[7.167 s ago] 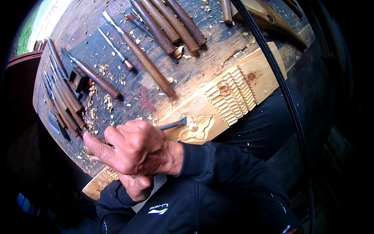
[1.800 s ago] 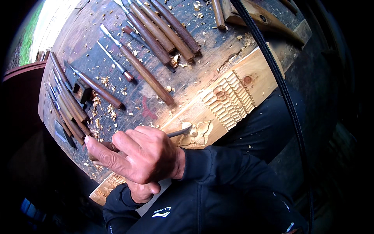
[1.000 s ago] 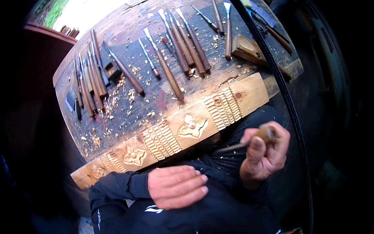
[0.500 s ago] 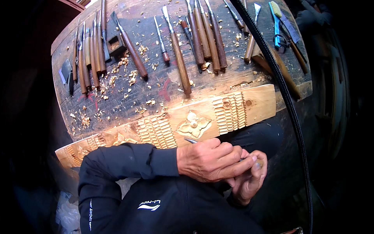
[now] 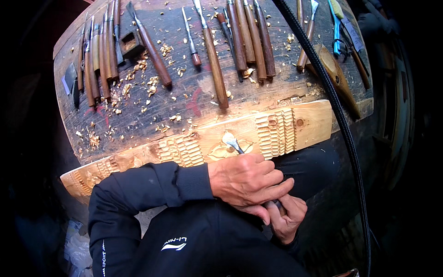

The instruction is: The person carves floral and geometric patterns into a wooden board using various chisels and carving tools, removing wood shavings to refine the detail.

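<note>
One chisel is clamped by the left grip and, lower down, the right grip, its edge at the carved flower on the board along the desk's near edge; steady pressure and thin, shallow cuts should serve best.

The left hand and right hand grip a chisel at the near edge of the carved board, its blade over the board's flower. Beyond the board, wood shavings and wooden-handled tools lie on the table.
</note>
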Tool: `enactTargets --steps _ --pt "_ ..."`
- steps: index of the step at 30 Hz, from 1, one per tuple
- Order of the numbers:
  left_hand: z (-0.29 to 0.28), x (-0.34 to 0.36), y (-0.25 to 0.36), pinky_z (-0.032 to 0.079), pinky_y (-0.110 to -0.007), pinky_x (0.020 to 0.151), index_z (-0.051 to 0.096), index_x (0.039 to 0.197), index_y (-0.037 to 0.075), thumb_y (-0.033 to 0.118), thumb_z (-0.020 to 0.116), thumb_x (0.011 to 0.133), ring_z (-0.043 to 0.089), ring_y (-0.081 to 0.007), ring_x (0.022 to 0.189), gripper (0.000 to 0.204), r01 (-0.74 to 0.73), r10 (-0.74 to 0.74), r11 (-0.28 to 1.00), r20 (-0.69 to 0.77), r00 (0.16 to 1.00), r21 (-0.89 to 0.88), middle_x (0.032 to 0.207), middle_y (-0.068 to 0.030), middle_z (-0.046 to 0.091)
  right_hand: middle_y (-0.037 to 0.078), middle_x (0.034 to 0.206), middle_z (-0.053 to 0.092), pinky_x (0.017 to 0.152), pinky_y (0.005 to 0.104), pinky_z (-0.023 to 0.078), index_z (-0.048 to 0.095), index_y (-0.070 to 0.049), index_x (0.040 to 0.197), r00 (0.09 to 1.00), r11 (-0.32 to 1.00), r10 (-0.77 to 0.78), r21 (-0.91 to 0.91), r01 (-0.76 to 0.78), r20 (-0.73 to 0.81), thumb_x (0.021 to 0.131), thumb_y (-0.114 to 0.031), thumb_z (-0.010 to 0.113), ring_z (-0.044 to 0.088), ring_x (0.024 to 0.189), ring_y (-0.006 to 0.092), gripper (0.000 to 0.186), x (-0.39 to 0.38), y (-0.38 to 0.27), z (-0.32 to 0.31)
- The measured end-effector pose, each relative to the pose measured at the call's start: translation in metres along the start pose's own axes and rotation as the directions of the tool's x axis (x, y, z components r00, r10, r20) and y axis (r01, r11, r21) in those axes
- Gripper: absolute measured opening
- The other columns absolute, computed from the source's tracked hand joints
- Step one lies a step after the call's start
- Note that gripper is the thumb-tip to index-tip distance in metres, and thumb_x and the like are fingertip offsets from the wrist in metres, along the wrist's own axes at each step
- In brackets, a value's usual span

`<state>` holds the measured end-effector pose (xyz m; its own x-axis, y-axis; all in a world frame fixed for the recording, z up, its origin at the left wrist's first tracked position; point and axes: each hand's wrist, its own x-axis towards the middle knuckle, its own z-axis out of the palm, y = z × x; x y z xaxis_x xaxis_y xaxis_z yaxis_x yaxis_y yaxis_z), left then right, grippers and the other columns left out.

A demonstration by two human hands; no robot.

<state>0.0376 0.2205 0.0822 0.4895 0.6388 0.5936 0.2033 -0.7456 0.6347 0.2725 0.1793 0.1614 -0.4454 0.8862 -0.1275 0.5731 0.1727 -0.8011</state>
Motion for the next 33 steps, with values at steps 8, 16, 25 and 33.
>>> enactTargets --steps 8,16,25,33 --pt "-0.008 -0.003 -0.001 0.048 -0.038 0.056 0.073 0.122 -0.001 0.078 0.074 0.091 0.063 -0.0221 0.065 0.085 0.065 -0.066 0.991 -0.005 0.998 -0.116 0.080 -0.0027 0.057 0.021 0.097 0.081 0.074 0.0371 0.064 0.079 0.008 0.120 0.989 0.991 -0.130 -0.008 0.130 -0.074 0.087 0.005 0.083 0.084 0.082 0.0339 0.033 0.011 -0.017 0.017" --pt "-0.010 0.001 -0.003 0.051 -0.042 0.054 0.067 0.092 0.009 0.073 0.079 0.091 0.069 -0.0275 0.063 0.066 0.131 -0.140 0.967 -0.024 0.990 -0.217 0.072 -0.0044 0.061 0.017 0.085 0.077 0.062 0.0355 0.058 0.082 0.007 0.111 0.989 0.988 -0.142 -0.068 0.139 -0.035 0.083 0.008 0.085 0.077 0.068 0.0308 0.028 0.021 -0.026 0.016" --pt "-0.009 -0.001 -0.004 0.049 -0.040 0.053 0.074 0.109 0.004 0.074 0.080 0.088 0.066 -0.0250 0.063 0.074 0.148 -0.162 0.956 -0.037 0.986 -0.252 0.074 -0.0031 0.060 0.016 0.081 0.075 0.061 0.0350 0.057 0.081 0.006 0.107 0.991 0.990 -0.125 -0.073 0.121 -0.053 0.083 0.007 0.082 0.075 0.065 0.0292 0.024 0.025 -0.029 0.015" --pt "-0.007 0.000 -0.004 0.049 -0.041 0.054 0.071 0.100 0.007 0.072 0.080 0.091 0.067 -0.0265 0.064 0.066 0.163 -0.177 0.946 -0.027 0.984 -0.281 0.073 -0.0036 0.061 0.017 0.082 0.075 0.061 0.0351 0.058 0.080 0.007 0.106 0.983 0.984 -0.158 -0.091 0.150 -0.088 0.095 -0.006 0.081 0.076 0.065 0.0295 0.017 0.021 -0.025 0.021"
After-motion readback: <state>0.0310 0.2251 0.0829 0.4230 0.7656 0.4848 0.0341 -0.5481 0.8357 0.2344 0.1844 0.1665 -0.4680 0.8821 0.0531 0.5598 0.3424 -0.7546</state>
